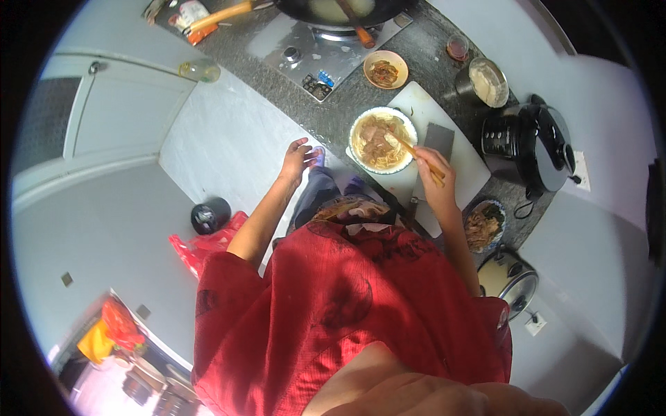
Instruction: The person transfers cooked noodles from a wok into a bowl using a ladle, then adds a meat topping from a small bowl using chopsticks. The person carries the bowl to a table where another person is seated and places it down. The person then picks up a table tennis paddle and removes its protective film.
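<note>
My right hand (437, 174) grips a pair of wooden chopsticks (408, 147), whose tips reach into a white bowl (355, 163) with a patterned rim. Noodles (384, 158) and pieces of meat (374, 136) fill the bowl. It stands partly on a white cutting board (463, 156), near the counter's front edge. Beside the bowl, a cleaver (438, 139) lies flat on the board, its handle end partly hidden by my right hand and forearm. My left hand (297, 158) hangs in the air left of the counter edge, holding nothing, fingers loosely apart.
A wok (307, 11) with liquid sits on the gas stove (281, 44). Around the board stand a small bowl of cooked food (397, 79), a metal pot (471, 91), a black electric pressure cooker (525, 145), a plate of meat and greens (481, 229) and a rice cooker (504, 283).
</note>
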`<state>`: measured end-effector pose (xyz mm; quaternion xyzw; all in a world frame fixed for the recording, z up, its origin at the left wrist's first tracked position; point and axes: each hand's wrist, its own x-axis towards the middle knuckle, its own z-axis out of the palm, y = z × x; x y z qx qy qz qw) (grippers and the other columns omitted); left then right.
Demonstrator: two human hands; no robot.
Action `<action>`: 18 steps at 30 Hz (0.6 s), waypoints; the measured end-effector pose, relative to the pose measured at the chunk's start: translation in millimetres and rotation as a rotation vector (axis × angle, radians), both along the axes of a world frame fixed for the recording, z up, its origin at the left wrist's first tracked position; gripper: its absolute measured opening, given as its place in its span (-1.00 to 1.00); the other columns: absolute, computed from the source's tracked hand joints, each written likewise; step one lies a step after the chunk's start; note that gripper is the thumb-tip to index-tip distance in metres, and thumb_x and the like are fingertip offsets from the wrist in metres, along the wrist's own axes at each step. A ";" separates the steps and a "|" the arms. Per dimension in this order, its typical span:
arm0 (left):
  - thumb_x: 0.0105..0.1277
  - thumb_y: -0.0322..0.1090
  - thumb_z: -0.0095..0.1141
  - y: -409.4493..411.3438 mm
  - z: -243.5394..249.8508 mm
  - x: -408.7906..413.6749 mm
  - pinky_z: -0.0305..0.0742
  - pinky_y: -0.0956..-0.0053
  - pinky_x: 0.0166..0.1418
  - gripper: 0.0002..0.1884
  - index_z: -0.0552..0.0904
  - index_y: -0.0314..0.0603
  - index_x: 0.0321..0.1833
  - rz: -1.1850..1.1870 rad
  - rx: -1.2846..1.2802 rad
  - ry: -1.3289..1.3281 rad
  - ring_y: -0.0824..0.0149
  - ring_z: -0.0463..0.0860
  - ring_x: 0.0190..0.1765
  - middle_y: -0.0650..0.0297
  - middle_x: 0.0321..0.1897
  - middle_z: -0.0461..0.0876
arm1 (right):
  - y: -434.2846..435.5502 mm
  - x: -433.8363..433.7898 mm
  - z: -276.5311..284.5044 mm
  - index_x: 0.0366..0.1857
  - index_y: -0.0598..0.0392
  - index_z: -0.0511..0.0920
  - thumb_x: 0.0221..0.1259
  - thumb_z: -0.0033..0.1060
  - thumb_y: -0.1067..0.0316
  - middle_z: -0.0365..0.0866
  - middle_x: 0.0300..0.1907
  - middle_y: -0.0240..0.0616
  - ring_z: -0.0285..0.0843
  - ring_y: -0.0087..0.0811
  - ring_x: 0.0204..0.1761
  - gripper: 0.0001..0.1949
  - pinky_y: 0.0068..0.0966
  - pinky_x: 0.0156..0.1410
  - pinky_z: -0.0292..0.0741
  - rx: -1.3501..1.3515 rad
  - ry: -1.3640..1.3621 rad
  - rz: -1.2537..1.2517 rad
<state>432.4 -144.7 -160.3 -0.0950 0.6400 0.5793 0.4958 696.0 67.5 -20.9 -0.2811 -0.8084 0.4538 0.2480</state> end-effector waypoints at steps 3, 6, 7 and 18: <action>0.41 -0.37 0.03 -4.5 -5.9 8.4 0.60 0.38 -0.03 -0.54 0.35 -0.21 0.36 0.095 0.038 -0.031 0.24 0.66 -0.07 0.10 0.00 0.58 | -9.3 4.1 33.4 -0.04 0.25 0.64 0.37 0.14 0.50 0.71 -0.04 -0.04 0.70 -0.23 -0.03 -0.82 -0.42 0.07 0.56 0.030 -0.051 0.078; 0.40 -0.36 0.04 -1.9 -7.6 14.8 0.61 0.38 -0.04 -0.52 0.36 -0.22 0.36 0.101 0.059 -0.027 0.24 0.67 -0.07 0.11 0.00 0.58 | -20.1 11.6 57.7 -0.03 0.27 0.63 0.33 0.15 0.52 0.71 -0.03 -0.02 0.71 -0.20 -0.02 -0.81 -0.42 0.12 0.55 0.013 -0.041 0.138; 0.40 -0.36 0.03 -2.5 -11.2 16.3 0.61 0.38 -0.04 -0.53 0.36 -0.22 0.36 0.104 0.073 -0.034 0.24 0.67 -0.07 0.10 0.02 0.58 | -23.1 10.3 61.0 -0.03 0.28 0.63 0.33 0.16 0.53 0.71 -0.04 -0.01 0.71 -0.19 -0.02 -0.80 -0.42 0.13 0.54 0.000 -0.033 0.160; 0.43 -0.35 -0.01 -6.1 -24.9 25.7 0.62 0.38 -0.02 -0.60 0.42 -0.22 0.31 0.054 0.104 -0.052 0.23 0.68 -0.07 0.06 0.09 0.55 | -32.0 1.2 17.4 -0.03 0.20 0.66 0.34 0.16 0.52 0.71 0.04 -0.09 0.69 -0.29 0.05 -0.80 -0.41 0.17 0.55 -0.108 -0.073 0.224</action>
